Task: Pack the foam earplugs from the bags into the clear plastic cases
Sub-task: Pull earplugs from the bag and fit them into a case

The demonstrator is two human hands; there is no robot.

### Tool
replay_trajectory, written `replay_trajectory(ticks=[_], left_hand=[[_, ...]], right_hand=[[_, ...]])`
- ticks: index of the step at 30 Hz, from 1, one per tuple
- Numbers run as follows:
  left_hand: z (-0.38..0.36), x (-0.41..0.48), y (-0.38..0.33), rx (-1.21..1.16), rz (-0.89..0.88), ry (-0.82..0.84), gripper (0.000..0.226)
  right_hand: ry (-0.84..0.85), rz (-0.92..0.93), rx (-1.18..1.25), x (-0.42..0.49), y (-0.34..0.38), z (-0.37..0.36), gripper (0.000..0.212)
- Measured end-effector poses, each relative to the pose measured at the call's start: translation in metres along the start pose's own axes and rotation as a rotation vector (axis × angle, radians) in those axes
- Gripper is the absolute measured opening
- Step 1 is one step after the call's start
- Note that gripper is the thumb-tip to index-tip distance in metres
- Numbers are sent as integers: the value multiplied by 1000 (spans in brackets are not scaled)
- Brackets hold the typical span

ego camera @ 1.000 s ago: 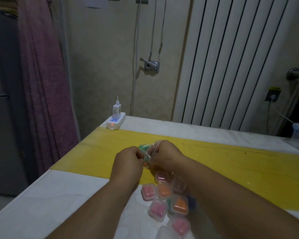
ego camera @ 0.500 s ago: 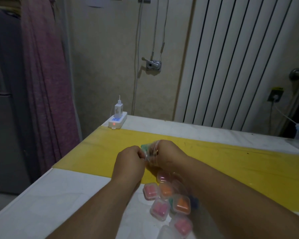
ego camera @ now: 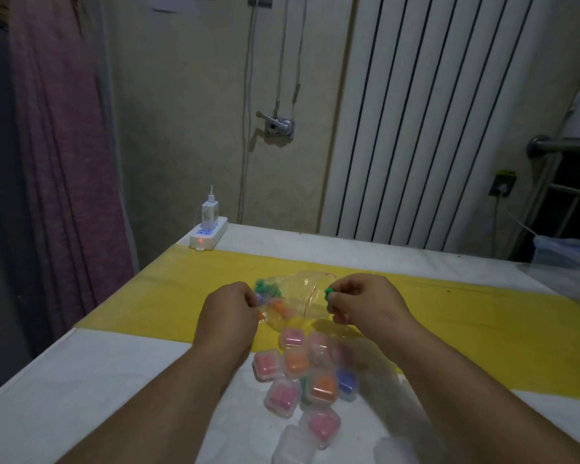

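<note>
Hands that were bunched together at the bag a second ago have parted. The right hand [ego camera: 365,304] now sits clear of the bag's mouth with a green earplug [ego camera: 329,292] pinched between thumb and fingertips. The left hand [ego camera: 230,308], fingers curled, grips the other end of the clear bag [ego camera: 298,289], which lies slack and crinkled on the yellow strip [ego camera: 181,289] with more coloured plugs bunched near that hand.

Small, squarish clear cases [ego camera: 292,363] with rounded corners are heaped on the white table [ego camera: 81,396] just nearer the person, most already showing pink, orange or blue inside.

The plug looks feather-light and squashy, so a gentle fingertip pinch at its middle should do. The film looks thin and slippery and is probably best held at its edge. The cases appear rigid and smooth and are likely to skid unless steadied.
</note>
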State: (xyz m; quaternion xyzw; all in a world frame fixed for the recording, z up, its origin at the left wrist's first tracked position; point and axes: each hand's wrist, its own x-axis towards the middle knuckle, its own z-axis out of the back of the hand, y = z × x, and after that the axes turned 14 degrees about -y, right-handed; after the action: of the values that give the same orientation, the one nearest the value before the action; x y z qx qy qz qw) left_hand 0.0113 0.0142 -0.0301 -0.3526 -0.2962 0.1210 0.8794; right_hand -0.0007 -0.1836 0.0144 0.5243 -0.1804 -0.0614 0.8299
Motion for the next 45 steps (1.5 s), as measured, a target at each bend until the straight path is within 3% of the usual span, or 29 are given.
replay_trajectory(ticks=[5,8,12,18,24,28,32,38,45], left_hand=[[12,-8,-18,43,-173,-125,22],[22,-20,-37,-140,-315,-99,21],[25,-38,-51,-382,-348,0,16],[21,-48,-55,-330,-504,9,16],[22,-43,-53,-322,-542,52,15],[23,-47,-56,-314,-531,126,14],[22,-49,-57,-299,-529,80,19],[25,-45,-56,-618,-117,175,24],[31,-47,-60,-654,-95,245,46]], right_hand=[[6,-65,112,-17,4,32,6],[12,-114,268,-26,6,41,11],[-32,-186,406,-39,1,44,16],[121,-214,500,-46,7,36,15],[143,-208,532,-49,9,30,14],[122,-211,556,-49,8,30,12],[87,-203,523,-48,7,29,13],[41,-227,536,-45,3,29,8],[23,-149,503,-46,-2,27,11]])
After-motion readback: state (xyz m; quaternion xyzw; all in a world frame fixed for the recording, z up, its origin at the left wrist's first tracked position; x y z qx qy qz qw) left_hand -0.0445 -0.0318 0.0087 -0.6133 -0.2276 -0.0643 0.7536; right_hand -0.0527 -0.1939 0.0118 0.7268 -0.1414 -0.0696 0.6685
